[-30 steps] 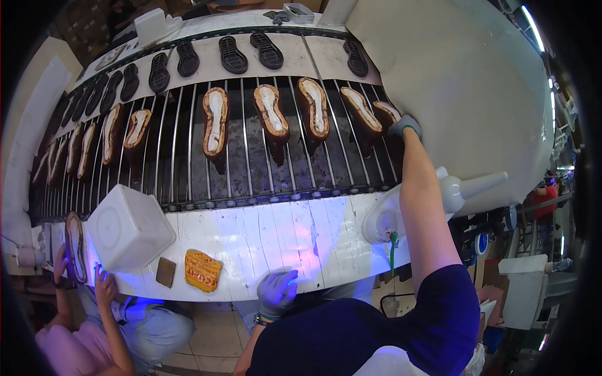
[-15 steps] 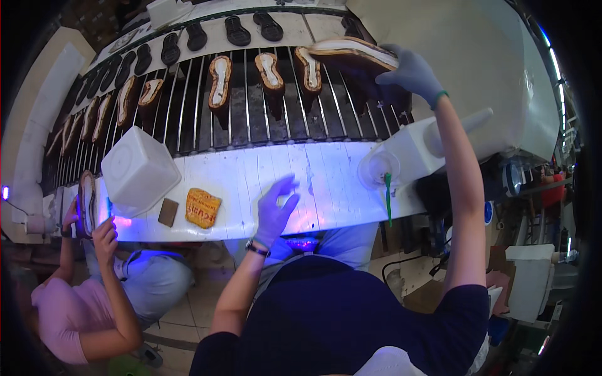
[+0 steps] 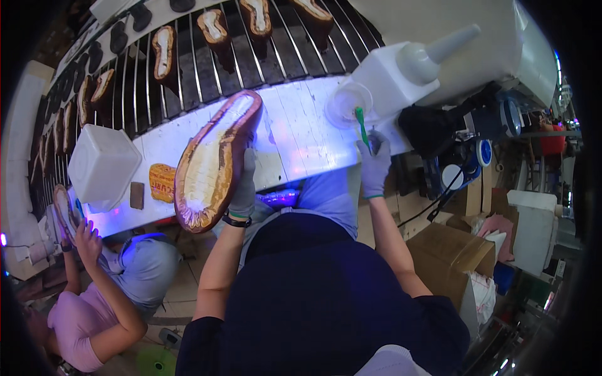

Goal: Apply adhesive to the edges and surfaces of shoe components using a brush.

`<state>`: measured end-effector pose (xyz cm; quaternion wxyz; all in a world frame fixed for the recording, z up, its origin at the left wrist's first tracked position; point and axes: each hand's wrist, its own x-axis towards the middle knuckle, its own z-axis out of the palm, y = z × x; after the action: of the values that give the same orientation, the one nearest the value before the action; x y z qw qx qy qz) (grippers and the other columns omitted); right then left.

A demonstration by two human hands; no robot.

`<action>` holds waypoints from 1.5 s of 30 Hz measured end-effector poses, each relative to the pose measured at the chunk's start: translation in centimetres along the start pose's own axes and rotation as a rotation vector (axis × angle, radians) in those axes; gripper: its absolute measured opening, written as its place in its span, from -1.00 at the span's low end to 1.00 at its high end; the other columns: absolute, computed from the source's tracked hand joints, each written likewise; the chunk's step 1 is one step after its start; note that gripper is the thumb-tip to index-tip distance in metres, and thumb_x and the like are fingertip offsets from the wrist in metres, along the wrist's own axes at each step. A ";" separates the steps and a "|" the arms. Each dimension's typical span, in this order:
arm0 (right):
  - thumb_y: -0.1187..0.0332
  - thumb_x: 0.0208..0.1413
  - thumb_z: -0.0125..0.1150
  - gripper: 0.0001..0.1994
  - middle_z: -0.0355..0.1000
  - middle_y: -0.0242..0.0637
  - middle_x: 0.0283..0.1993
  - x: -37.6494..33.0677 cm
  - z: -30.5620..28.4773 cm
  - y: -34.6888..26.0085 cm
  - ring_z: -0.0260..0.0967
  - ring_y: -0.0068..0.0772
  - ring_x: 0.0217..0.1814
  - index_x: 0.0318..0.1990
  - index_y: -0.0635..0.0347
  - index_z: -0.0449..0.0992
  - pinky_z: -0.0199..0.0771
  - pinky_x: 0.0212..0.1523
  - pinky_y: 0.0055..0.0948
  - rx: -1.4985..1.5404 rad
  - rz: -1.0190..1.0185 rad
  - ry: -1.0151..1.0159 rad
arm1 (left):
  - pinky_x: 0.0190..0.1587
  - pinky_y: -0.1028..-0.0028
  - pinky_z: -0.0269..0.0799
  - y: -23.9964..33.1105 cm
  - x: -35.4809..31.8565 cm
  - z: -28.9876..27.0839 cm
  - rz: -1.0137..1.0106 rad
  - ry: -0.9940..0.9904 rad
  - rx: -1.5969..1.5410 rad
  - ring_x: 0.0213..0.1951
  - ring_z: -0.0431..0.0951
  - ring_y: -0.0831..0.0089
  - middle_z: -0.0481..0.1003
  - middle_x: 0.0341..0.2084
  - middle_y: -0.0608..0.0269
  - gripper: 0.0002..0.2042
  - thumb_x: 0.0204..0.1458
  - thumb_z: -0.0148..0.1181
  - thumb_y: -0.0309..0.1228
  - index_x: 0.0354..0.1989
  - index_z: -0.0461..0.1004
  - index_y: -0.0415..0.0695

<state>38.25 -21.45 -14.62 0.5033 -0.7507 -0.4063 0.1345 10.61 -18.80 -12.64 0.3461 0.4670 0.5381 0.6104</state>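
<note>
My gloved left hand [image 3: 244,188] is closed around the side of a brown shoe upper [image 3: 210,163], its pale underside turned up over the bench edge. On the right, my gloved right hand [image 3: 377,164] pinches the handle of a green brush [image 3: 362,125]. The brush's other end rests in a small clear cup [image 3: 339,113]. Behind the cup lies a white squeeze bottle [image 3: 395,72] with a long nozzle. More shoe uppers [image 3: 164,53], undersides up, stand on the metal rollers at the back.
The white bench [image 3: 295,135] carries a white plastic container [image 3: 103,163], a small brown block [image 3: 137,195] and a yellow pad [image 3: 162,182]. Dark soles [image 3: 119,37] line the far strip. At left, a co-worker [image 3: 94,307] holds another upper [image 3: 63,207]. Cardboard boxes [image 3: 448,254] stand at right.
The shoe upper has come from the rollers, where my right hand held it, into my left hand near me. My right hand has moved down onto the green brush. The view has shifted.
</note>
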 end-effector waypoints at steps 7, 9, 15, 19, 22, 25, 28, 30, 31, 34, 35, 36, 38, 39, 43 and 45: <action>0.53 -0.01 0.26 -0.80 0.38 -0.37 -0.42 1.1 -0.5 -0.2 0.23 -0.58 -0.45 -0.19 0.32 0.50 0.29 -0.39 -0.59 0.096 -0.009 -0.032 | 0.31 0.31 0.02 -0.5 -1.8 -1.5 0.131 -0.191 0.457 0.22 0.20 0.30 0.26 0.19 0.14 -0.39 0.06 0.25 -0.25 0.26 0.17 -0.19; 0.53 0.05 0.23 -0.85 0.34 -0.53 -0.41 2.3 -1.3 -1.3 0.18 -0.75 -0.38 -0.21 0.36 0.54 0.24 -0.34 -0.71 0.044 -0.212 -0.024 | 0.31 0.32 0.02 0.0 -2.3 -1.8 0.105 -0.210 0.456 0.23 0.21 0.29 0.26 0.19 0.13 -0.39 0.08 0.22 -0.24 0.26 0.16 -0.18; 0.28 0.00 0.28 -0.80 0.48 -0.13 -0.35 4.9 -2.1 -5.0 0.47 -0.17 -0.40 -0.24 0.14 0.56 0.43 -0.34 -0.31 -0.522 -0.414 -0.156 | 0.31 0.33 0.05 1.9 -3.0 -2.1 0.045 -0.278 0.443 0.23 0.23 0.26 0.28 0.19 0.11 -0.40 0.13 0.15 -0.22 0.29 0.11 -0.17; 0.21 0.05 0.20 -0.80 0.48 -0.14 -0.35 5.7 -1.6 -6.3 0.47 -0.04 -0.31 -0.28 0.11 0.53 0.43 -0.32 -0.17 -0.843 -0.403 -0.273 | 0.31 0.34 0.06 4.0 -3.4 -1.0 0.012 -0.320 0.426 0.23 0.24 0.24 0.28 0.19 0.09 -0.41 0.16 0.10 -0.21 0.31 0.07 -0.16; 0.20 0.06 0.17 -0.80 0.49 -0.13 -0.34 6.1 -1.4 -6.6 0.47 -0.01 -0.29 -0.29 0.11 0.53 0.43 -0.32 -0.14 -0.949 -0.407 -0.317 | 0.30 0.34 0.07 3.3 -4.0 -1.0 -0.028 -0.339 0.383 0.23 0.25 0.23 0.29 0.18 0.09 -0.42 0.17 0.09 -0.21 0.31 0.07 -0.16; 0.21 0.04 0.19 -0.82 0.50 -0.11 -0.35 6.4 -1.6 -6.7 0.47 -0.01 -0.32 -0.30 0.08 0.57 0.43 -0.31 -0.15 -0.898 -0.381 -0.372 | 0.30 0.33 0.09 1.2 -4.6 -1.6 -0.121 -0.363 0.272 0.22 0.27 0.24 0.30 0.17 0.09 -0.45 0.18 0.06 -0.22 0.29 0.09 -0.16; 0.23 0.01 0.23 -0.81 0.53 -0.15 -0.39 7.3 -2.3 -5.3 0.47 -0.16 -0.41 -0.30 0.10 0.61 0.42 -0.38 -0.27 -0.693 -0.308 -0.444 | 0.29 0.33 0.11 -0.9 -5.0 -1.6 -0.210 -0.371 0.155 0.20 0.28 0.24 0.31 0.16 0.09 -0.48 0.19 0.04 -0.24 0.27 0.12 -0.16; 0.24 0.01 0.25 -0.80 0.55 -0.19 -0.42 7.5 -2.6 -4.1 0.46 -0.29 -0.48 -0.30 0.14 0.63 0.40 -0.44 -0.36 -0.547 -0.279 -0.472 | 0.28 0.32 0.12 -1.9 -6.1 -2.4 -0.267 -0.373 0.077 0.19 0.29 0.25 0.31 0.15 0.09 -0.50 0.20 0.03 -0.25 0.26 0.13 -0.16; 0.24 0.03 0.26 -0.78 0.54 -0.26 -0.44 7.3 -2.8 -3.5 0.39 -0.46 -0.53 -0.30 0.21 0.62 0.32 -0.51 -0.48 -0.315 -0.049 -0.501 | 0.28 0.32 0.13 -2.6 -6.4 -2.3 -0.294 -0.374 0.037 0.19 0.30 0.25 0.32 0.14 0.09 -0.51 0.20 0.02 -0.26 0.26 0.14 -0.17; 0.26 0.10 0.22 -0.75 0.52 -0.35 -0.45 5.8 -2.8 -3.1 0.26 -0.71 -0.59 -0.29 0.30 0.60 0.14 -0.62 -0.67 0.059 0.250 -0.513 | 0.27 0.32 0.15 -4.6 -7.1 -2.6 -0.378 -0.370 -0.079 0.18 0.31 0.25 0.33 0.13 0.09 -0.54 0.21 0.00 -0.27 0.24 0.16 -0.17; 0.27 0.15 0.18 -0.75 0.50 -0.37 -0.44 5.3 -2.8 -3.0 0.20 -0.79 -0.62 -0.27 0.33 0.58 0.04 -0.67 -0.75 0.202 0.321 -0.489 | 0.27 0.31 0.15 -5.3 -7.3 -2.3 -0.404 -0.370 -0.117 0.17 0.31 0.25 0.33 0.12 0.09 -0.55 0.21 0.00 -0.28 0.23 0.17 -0.17; 0.27 0.15 0.18 -0.75 0.50 -0.37 -0.44 5.0 -2.8 -2.8 0.20 -0.79 -0.62 -0.27 0.33 0.58 0.04 -0.67 -0.75 0.202 0.320 -0.495 | 0.27 0.31 0.16 -5.9 -7.5 -2.1 -0.429 -0.370 -0.155 0.17 0.32 0.26 0.33 0.12 0.09 -0.56 0.21 -0.01 -0.28 0.23 0.18 -0.17; 0.31 0.21 0.09 -0.73 0.47 -0.34 -0.40 4.9 -2.8 -2.4 0.12 -0.78 -0.68 -0.08 0.35 0.50 -0.03 -0.71 -0.76 0.489 0.527 -0.591 | 0.26 0.31 0.17 -7.3 -7.7 -1.2 -0.476 -0.370 -0.229 0.16 0.33 0.26 0.34 0.11 0.09 -0.58 0.22 -0.02 -0.29 0.22 0.19 -0.17; 0.31 0.21 0.09 -0.73 0.47 -0.34 -0.40 5.2 -2.7 -2.3 0.12 -0.78 -0.68 -0.08 0.35 0.50 -0.03 -0.71 -0.76 0.493 0.527 -0.600 | 0.26 0.31 0.18 -7.8 -8.0 -1.2 -0.498 -0.368 -0.263 0.16 0.33 0.26 0.34 0.10 0.09 -0.58 0.22 -0.03 -0.30 0.21 0.20 -0.17; 0.33 0.27 -0.02 -0.62 0.39 -0.38 -0.32 6.8 -2.1 -3.2 0.03 -0.80 -0.66 0.15 0.39 0.30 -0.05 -0.69 -0.79 0.823 0.594 -0.776 | 0.25 0.30 0.20 -10.3 -8.2 0.2 -0.585 -0.347 -0.385 0.14 0.35 0.27 0.36 0.08 0.09 -0.62 0.24 -0.06 -0.32 0.19 0.23 -0.18; 0.37 0.25 -0.01 -0.62 0.43 -0.37 -0.25 6.6 -1.2 -6.5 0.04 -0.76 -0.62 0.14 0.43 0.32 0.01 -0.62 -0.74 0.658 0.387 -0.696 | 0.25 0.30 0.21 -12.0 -7.6 0.9 -0.629 -0.327 -0.446 0.13 0.36 0.27 0.36 0.07 0.09 -0.63 0.24 -0.07 -0.33 0.18 0.25 -0.18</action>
<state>40.12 -16.24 -7.10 0.5140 -0.5247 -0.3393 0.5876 12.95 -23.34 -25.91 0.6892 0.2844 0.4471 0.4942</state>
